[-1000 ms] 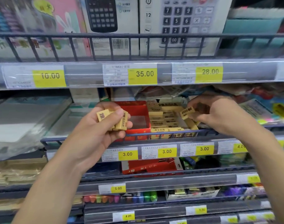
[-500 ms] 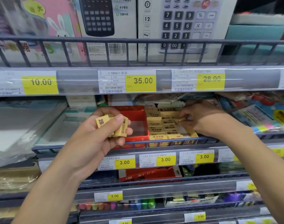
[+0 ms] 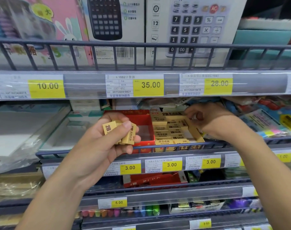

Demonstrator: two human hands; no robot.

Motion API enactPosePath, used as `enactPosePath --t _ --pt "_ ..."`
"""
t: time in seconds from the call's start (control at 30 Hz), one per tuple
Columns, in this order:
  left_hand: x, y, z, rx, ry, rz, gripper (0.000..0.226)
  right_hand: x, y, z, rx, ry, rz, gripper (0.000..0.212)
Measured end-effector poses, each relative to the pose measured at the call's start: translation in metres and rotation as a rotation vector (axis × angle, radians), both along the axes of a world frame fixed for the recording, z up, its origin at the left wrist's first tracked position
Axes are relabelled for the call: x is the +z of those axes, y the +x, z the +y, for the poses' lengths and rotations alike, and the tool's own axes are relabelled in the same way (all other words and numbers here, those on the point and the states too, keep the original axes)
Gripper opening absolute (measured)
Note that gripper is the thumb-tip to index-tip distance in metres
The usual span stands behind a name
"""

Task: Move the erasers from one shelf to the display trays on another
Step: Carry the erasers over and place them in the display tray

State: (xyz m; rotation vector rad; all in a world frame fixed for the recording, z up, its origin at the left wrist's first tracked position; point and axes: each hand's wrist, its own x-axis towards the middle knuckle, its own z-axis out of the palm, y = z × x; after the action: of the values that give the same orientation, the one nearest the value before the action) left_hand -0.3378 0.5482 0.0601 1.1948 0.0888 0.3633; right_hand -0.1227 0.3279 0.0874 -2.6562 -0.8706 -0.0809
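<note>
My left hand [image 3: 108,146] is shut on several yellow 2B erasers [image 3: 123,131], held just in front of a red display tray [image 3: 145,143] whose floor is bare. Right beside it stands a yellow display tray [image 3: 195,130] filled with rows of erasers [image 3: 166,130]. My right hand [image 3: 212,120] reaches into the back right corner of the yellow tray with its fingers curled. The fingertips touch the erasers there. Whether they pinch one is hidden.
A dark wire rail [image 3: 174,145] runs along the shelf's front edge below both trays. Price tags [image 3: 172,164] line the edge. Calculator boxes [image 3: 196,30] stand on the shelf above. Bagged stationery [image 3: 270,120] lies to the right, and plastic-wrapped paper [image 3: 17,133] to the left.
My right hand carried one eraser from the tray's right edge into the tray and now sits deeper at its back right. My left hand kept its erasers.
</note>
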Motion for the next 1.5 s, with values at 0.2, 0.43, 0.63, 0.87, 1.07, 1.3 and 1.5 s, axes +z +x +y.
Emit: enactPosePath --t 0.2,0.43,0.63,0.87,1.07,1.3,1.5 --pt "0.000 -0.004 -0.007 -0.014 -0.024 -0.004 0.020 0.001 -0.062 -0.006 0.275 0.514 0.030 0.013" --pt "0.000 -0.008 -0.016 -0.116 -0.008 -0.012 0.025 -0.010 -0.128 0.032 0.574 0.583 0.117 0.038" --pt "-0.002 -0.016 -0.013 -0.126 -0.017 -0.032 0.024 -0.013 -0.137 0.040 0.509 0.808 0.211 0.026" --pt "-0.007 -0.024 -0.011 -0.122 0.049 -0.041 0.026 -0.013 -0.139 0.041 0.509 0.829 0.246 0.031" --pt "-0.006 -0.024 -0.014 -0.096 0.070 -0.063 0.020 -0.017 -0.137 0.040 0.578 0.821 0.241 0.041" --pt "-0.008 -0.019 -0.018 -0.045 0.105 -0.032 0.024 -0.018 -0.132 0.036 0.577 0.653 -0.095 0.044" --pt "-0.011 -0.017 -0.014 -0.027 0.075 -0.024 0.017 0.000 -0.104 0.006 0.426 0.559 -0.130 0.035"
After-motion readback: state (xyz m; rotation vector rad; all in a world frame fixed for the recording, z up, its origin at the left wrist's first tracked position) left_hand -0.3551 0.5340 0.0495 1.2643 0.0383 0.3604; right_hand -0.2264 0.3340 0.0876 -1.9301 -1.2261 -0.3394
